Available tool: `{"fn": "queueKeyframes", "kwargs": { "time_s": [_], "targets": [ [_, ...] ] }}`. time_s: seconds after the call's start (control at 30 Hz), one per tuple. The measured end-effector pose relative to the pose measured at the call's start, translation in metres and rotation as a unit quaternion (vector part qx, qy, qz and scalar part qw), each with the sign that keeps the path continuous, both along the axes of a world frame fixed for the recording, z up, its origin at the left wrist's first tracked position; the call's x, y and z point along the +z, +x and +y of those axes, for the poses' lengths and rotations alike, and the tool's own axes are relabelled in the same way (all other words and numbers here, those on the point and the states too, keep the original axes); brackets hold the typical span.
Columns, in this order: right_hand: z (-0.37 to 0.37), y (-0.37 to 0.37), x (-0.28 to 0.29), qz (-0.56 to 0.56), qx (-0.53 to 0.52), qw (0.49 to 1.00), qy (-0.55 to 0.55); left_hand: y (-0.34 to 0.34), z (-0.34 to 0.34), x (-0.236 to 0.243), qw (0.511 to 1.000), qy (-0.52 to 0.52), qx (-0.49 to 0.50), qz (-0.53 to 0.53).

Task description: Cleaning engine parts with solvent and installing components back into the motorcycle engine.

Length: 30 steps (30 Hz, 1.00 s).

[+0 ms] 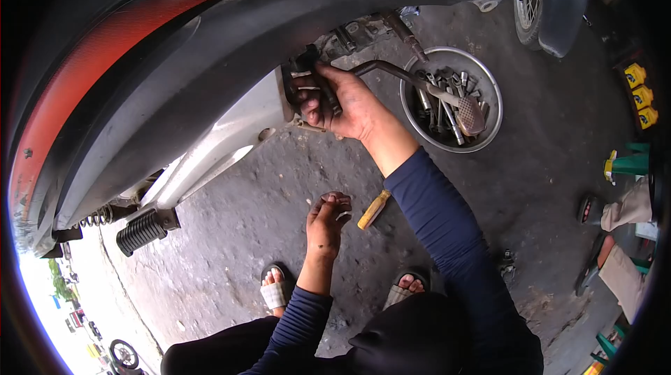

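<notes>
Reaching up under the dark side panel of a motorcycle (pixel 231 32), my right hand (pixel 342 102) has its fingers curled round a black, tube-like part (pixel 328 92). What the part joins to is hidden by the hand and the panel. My left hand (pixel 326 220) is low over the ground with fingers bent and closed; whatever they hold, if anything, is too small to name. A yellow-handled tool (pixel 375 209) lies on the ground between my left hand and my right forearm. Beside my right hand, a bent metal pedal lever (pixel 381 66) reaches out over a metal bowl (pixel 498 113).
Sockets and wrenches (pixel 447 106) fill the bowl. A black footrest (pixel 143 232) juts out at the left. Another wheel (pixel 529 4) stands at the top right. People sit on green stools (pixel 632 164) at the right edge. My sandalled feet (pixel 274 287) are below.
</notes>
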State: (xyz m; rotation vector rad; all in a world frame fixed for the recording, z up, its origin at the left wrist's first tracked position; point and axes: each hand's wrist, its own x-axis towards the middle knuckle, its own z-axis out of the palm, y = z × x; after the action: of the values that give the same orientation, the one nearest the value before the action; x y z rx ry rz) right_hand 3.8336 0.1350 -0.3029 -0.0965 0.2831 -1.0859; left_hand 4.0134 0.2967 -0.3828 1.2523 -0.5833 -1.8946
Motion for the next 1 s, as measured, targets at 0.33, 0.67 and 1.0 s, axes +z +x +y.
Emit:
{"fn": "queueKeyframes", "kwargs": {
  "time_s": [0.33, 0.67, 1.0],
  "targets": [
    [-0.01, 0.002, 0.035, 0.372, 0.011, 0.928, 0.027, 0.041, -0.008, -0.028, 0.994, 0.089, 0.028, 0.052],
    [-0.016, 0.018, 0.042, 0.724, -0.049, 0.688, 0.018, 0.029, -0.033, -0.018, 0.997, 0.007, -0.002, 0.071],
    [-0.025, 0.006, 0.004, 0.902, -0.041, 0.408, -0.133, 0.011, -0.036, -0.031, 1.0, 0.002, -0.009, 0.013]
  ]
}}
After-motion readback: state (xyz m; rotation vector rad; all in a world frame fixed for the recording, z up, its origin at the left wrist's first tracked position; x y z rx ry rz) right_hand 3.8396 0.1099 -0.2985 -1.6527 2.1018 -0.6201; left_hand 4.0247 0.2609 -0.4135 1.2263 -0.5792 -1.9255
